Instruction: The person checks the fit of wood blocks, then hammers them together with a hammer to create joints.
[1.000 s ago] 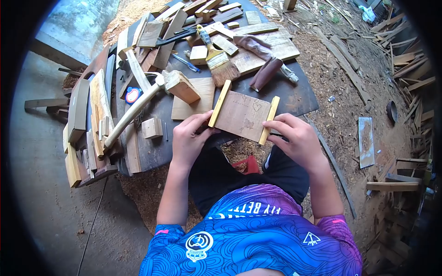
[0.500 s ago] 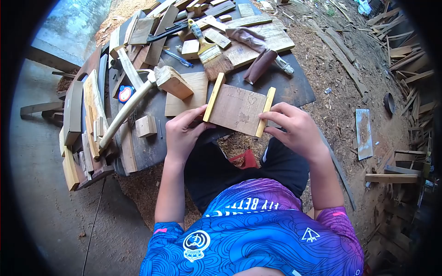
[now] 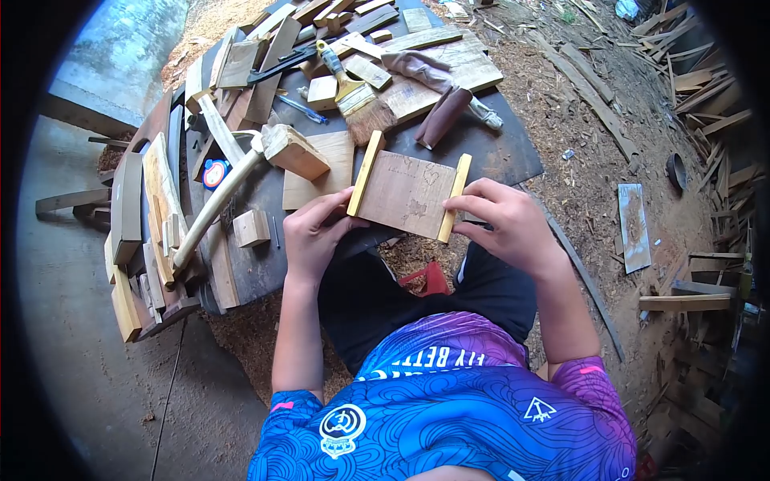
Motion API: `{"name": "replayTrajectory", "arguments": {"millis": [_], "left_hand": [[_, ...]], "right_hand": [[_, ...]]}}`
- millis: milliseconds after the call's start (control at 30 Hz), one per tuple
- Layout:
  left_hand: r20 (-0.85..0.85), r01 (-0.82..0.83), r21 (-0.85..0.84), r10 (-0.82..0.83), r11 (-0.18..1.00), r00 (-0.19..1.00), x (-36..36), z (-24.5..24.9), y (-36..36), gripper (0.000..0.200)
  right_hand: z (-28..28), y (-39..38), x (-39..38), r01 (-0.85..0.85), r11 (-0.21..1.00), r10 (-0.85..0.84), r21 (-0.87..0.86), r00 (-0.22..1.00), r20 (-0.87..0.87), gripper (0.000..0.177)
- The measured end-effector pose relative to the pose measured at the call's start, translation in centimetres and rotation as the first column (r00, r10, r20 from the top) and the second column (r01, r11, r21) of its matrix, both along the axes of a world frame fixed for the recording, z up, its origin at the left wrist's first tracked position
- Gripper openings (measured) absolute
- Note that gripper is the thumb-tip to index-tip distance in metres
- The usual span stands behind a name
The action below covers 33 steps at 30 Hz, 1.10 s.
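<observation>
Between my two hands is a flat wooden board (image 3: 406, 192) with a yellowish wooden strip along each side edge. Faint pencil-like marks show on its upper face. My left hand (image 3: 311, 234) pinches the left strip (image 3: 366, 175) near its lower end, thumb and fingers closed. On the other side, my right hand (image 3: 507, 218) grips the right strip (image 3: 455, 198) between thumb and fingers. The piece is held above the table's near edge, over my lap. A wooden mallet (image 3: 295, 152) lies just beyond my left hand, its pale handle slanting down to the left.
The dark table (image 3: 513, 152) carries a wide paintbrush (image 3: 365, 104), a rolled brown sheet (image 3: 443, 119), a tape measure (image 3: 215, 173), a small wood block (image 3: 252, 228), a nail (image 3: 276, 233) and many wood offcuts. Sawdust and scrap wood (image 3: 690, 303) cover the ground at right.
The whole view has shifted slightly, with the table's things and the board a little further left. Both hands keep the same hold on the strips.
</observation>
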<state>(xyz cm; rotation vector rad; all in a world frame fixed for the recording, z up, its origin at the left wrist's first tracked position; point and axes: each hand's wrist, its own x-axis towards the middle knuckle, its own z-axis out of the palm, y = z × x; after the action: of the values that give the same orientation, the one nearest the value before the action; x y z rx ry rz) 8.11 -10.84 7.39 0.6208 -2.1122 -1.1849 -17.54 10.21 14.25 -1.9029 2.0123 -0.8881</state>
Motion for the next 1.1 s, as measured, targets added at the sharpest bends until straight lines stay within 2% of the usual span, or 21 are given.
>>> {"name": "replayTrajectory", "arguments": {"millis": [567, 733, 867, 900, 1000, 1100], "left_hand": [[0.046, -0.003, -0.043, 0.005, 0.999, 0.999, -0.1, 0.8, 0.3, 0.046], [0.008, 0.008, -0.09, -0.007, 0.996, 1.0, -0.1, 0.5, 0.2, 0.048], [0.063, 0.012, -0.004, -0.012, 1.0, 0.998, 0.1, 1.1, 0.4, 0.051], [0.101, 0.008, -0.005, -0.008, 1.0, 0.995, 0.0, 1.7, 0.6, 0.053], [0.153, 0.007, -0.034, -0.001, 0.999, 0.988, 0.1, 2.3, 0.8, 0.065], [0.198, 0.008, -0.029, -0.003, 1.0, 0.98, -0.3, 3.5, 1.3, 0.073]], "right_hand": [[-1.2, 0.2, 0.0, -0.002, 0.995, 0.005, -0.104, 1.0, 0.023, 0.033], [-1.1, -0.1, 0.2, 0.0, 0.994, 0.005, -0.112, 0.999, 0.038, 0.032], [-0.7, -0.1, 0.7, 0.043, 0.996, -0.03, -0.079, 0.987, 0.156, 0.038], [-0.9, 0.3, 0.6, 0.046, 0.997, -0.039, -0.057, 0.992, 0.124, 0.048], [-2.6, 0.7, 1.7, 0.201, 0.976, -0.147, -0.081, 0.887, 0.437, 0.054], [-4.2, 1.4, 3.2, 0.362, 0.931, -0.275, 0.034, 0.641, 0.716, 0.042]]}}
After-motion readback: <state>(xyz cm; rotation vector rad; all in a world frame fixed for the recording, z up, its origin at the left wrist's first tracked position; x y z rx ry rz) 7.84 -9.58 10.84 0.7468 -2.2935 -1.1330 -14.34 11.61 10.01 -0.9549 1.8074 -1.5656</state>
